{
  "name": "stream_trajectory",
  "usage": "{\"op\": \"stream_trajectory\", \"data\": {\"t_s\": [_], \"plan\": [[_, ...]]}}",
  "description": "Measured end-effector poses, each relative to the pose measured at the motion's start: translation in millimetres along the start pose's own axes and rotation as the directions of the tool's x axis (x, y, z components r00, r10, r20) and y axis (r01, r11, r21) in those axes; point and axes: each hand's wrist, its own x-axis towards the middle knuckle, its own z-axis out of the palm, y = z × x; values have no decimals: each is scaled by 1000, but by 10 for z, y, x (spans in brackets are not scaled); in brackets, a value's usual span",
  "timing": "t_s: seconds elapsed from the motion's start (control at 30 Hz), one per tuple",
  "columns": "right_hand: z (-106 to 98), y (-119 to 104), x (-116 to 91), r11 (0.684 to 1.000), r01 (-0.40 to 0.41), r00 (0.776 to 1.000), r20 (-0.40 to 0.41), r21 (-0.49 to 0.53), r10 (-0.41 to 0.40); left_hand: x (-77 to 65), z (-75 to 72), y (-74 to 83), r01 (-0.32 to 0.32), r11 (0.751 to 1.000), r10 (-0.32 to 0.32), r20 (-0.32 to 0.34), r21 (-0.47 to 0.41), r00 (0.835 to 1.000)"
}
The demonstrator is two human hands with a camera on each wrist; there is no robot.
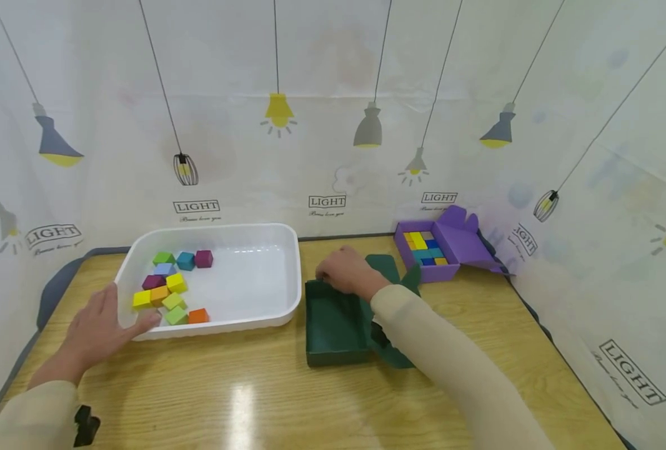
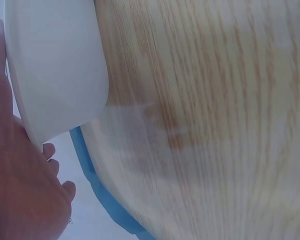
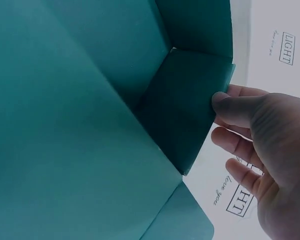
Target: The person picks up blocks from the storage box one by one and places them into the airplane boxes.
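Across the wooden table (image 1: 198,394), the widest piece we have is the white tray (image 1: 254,275), with our left hand (image 1: 94,325) at its near-left corner, fingers and thumb spread about the rim; how hard they press, we cannot tell. Next in size comes the green box (image 1: 337,358), just right of the tray, its lid folded out to the right. Our right hand (image 1: 348,272) pinches the box's far edge between thumb and forefinger, the other fingers free.

We judge the step in hand to be settling the opened box beside the tray. The next move seems to call for squaring both, then letting go of that edge without tipping the box.

The smaller purple box (image 1: 438,274) stands open behind, packed with coloured blocks (image 1: 425,254). Smallest are the loose blocks (image 1: 160,294), gathered in the tray's left half; we would expect them to matter once the box is placed.

Our right sleeve (image 1: 440,337) covers part of the green lid, and most of the forefinger hides behind the panel. The left wrist view cuts off most of the tray and shows no blocks. Whether the pinched panel is wall or flap is hard to make out.
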Motion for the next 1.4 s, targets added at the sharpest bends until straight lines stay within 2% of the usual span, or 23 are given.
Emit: {"op": "stream_trajectory", "data": {"t_s": [0.3,0.5,0.67,0.8,0.93,1.07,1.17,1.27,1.4], "plan": [[13,-190,82,1000,-1,1000,6,21,1,-16,0,-140,-4,1000,5,-10,29,1000],[23,-141,164,998,-48,999,15,41,47,-72,-19,-255,11,1000,-12,20,29,1000],[15,-85,196,993,-80,997,6,82,80,-115,-24,-275,11,999,-11,2,30,1000],[-82,-124,30,991,-89,995,-36,95,93,-129,-32,-253,12,999,-12,-5,45,1000],[-192,-186,-309,988,-139,989,-50,64,143,-155,-60,-242,20,998,-20,-1,58,1000],[-220,-245,-663,969,-243,969,62,44,240,-172,-84,-238,17,998,-17,-2,53,1000],[-177,-328,-844,945,-306,944,161,113,287,-179,-84,-244,13,999,-13,-3,37,1000],[-85,-435,-930,923,-343,925,236,176,299,-183,-69,-263,11,1000,-10,-13,23,1000],[48,-526,-917,916,-354,920,245,187,305,-184,-44,-286,6,1000,-6,-30,14,1000]]}}
